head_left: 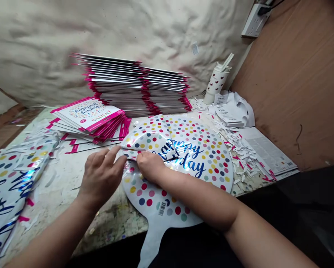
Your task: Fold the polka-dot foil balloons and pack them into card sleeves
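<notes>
A flat round foil balloon [206, 156] with coloured dots and blue "Happy Birthday" lettering lies on the worktable, its neck hanging over the front edge. Its left part is folded over toward the middle. My left hand [101, 175] pinches the fold's left edge with curled fingers. My right hand [150, 165] presses down on the fold, fingers closed on the foil.
A tall stack of pink-edged packaging cards [136, 87] stands at the back, with a lower fanned pile [91, 117] before it. More dotted balloons [7, 182] lie at the left. Paper scraps [239, 149], label sheets [270, 150] and a heart-patterned cup [215, 83] sit right.
</notes>
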Tool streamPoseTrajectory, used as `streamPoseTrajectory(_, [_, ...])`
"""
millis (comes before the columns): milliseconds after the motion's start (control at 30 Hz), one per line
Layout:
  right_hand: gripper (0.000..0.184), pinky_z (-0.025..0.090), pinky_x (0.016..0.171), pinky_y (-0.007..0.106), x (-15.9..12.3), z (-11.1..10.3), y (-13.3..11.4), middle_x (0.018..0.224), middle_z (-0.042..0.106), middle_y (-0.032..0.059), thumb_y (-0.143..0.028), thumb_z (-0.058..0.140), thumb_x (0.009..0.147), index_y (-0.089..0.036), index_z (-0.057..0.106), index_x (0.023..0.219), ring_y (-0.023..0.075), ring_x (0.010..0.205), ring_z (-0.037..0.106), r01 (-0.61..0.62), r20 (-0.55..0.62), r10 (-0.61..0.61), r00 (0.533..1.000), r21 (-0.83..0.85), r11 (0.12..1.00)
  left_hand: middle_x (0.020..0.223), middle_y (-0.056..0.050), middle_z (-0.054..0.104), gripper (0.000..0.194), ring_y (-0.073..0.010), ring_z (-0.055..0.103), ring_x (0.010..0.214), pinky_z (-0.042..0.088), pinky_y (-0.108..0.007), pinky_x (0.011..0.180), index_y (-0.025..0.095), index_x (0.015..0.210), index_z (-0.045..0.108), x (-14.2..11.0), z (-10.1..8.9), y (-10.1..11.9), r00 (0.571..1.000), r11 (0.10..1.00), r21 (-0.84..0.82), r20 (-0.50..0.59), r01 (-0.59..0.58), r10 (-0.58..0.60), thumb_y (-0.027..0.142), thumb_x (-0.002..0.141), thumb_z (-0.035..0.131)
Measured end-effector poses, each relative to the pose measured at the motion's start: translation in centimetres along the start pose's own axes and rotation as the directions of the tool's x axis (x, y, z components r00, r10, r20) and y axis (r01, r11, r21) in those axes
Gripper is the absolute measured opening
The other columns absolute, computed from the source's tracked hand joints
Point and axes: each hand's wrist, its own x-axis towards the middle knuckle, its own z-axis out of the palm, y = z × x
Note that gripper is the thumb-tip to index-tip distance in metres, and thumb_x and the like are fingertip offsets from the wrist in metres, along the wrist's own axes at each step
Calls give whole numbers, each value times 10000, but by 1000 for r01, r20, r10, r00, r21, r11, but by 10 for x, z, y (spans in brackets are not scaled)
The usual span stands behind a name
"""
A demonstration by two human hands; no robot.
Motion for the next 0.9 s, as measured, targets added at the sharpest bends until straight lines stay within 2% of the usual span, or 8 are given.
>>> streamPoseTrajectory(200, [231,503,685,288,-12,-63,56,874,676,81,-100,407,844,-126,605,961,181,774,629,-106,-174,106,979,7,994,1301,-176,497,569,-335,412,1228,371,-446,978,112,1223,522,-23,19,39,949,952,-305,305,18,80,516,828,450])
streamPoseTrajectory(267, [218,505,701,281,-28,-110,94,829,679,61,-146,424,865,-149,630,938,166,754,627,-258,-580,232,781,38,965,1410,-201,357,829,-402,265,1309,316,-505,1010,99,1343,394,-27,29,39,897,952,-262,441,155,-24,665,741,455])
streamPoseTrajectory(367, [311,483,805,396,-61,-167,133,940,656,160,-192,337,917,-73,596,1041,230,899,615,-369,-758,268,595,39,928,1447,-197,288,937,-415,174,1338,259,-519,1045,108,1372,353,-24,35,32,832,930,-250,546,269,-94,729,678,463])
streamPoseTrajectory(500, [261,499,865,328,-106,-164,124,1028,667,100,-168,426,897,-142,588,1099,179,983,618,-18,-700,-92,708,-149,989,1348,-138,458,624,-337,434,1219,410,-468,954,168,1323,418,-12,17,12,814,810,-342,520,477,-260,553,832,387])
streamPoseTrajectory(633, [238,439,977,363,-141,-101,99,1117,653,63,-169,452,896,-168,604,1080,175,1114,559,443,-348,-452,821,-109,890,1234,-128,526,480,-300,514,1125,438,-453,937,137,1262,458,9,-20,0,791,722,-440,-43,533,-610,345,830,486])
streamPoseTrajectory(700, [236,395,1007,415,-153,-75,96,1179,622,55,-202,434,914,-197,626,1049,198,1174,513,504,-208,-505,838,-60,862,1190,-113,561,444,-272,507,1140,393,-451,995,147,1209,510,25,-30,10,852,828,-457,-239,324,-465,249,781,565])
streamPoseTrajectory(800, [252,373,1013,428,-164,-54,102,1221,595,59,-220,416,928,-228,629,1063,204,1206,481,516,-90,-516,852,-24,856,1212,-87,578,406,-215,506,1162,407,-395,993,195,1226,508,51,-18,46,989,845,-516,-111,-142,98,167,821,500])
streamPoseTrajectory(900, [277,359,1023,425,-168,-51,108,1243,578,67,-188,406,927,-227,595,1126,201,1229,455,470,-86,-469,879,-8,883,1376,-126,438,452,-268,348,1301,332,-460,1035,171,1326,416,65,15,85,883,777,-561,162,-285,441,290,890,399])
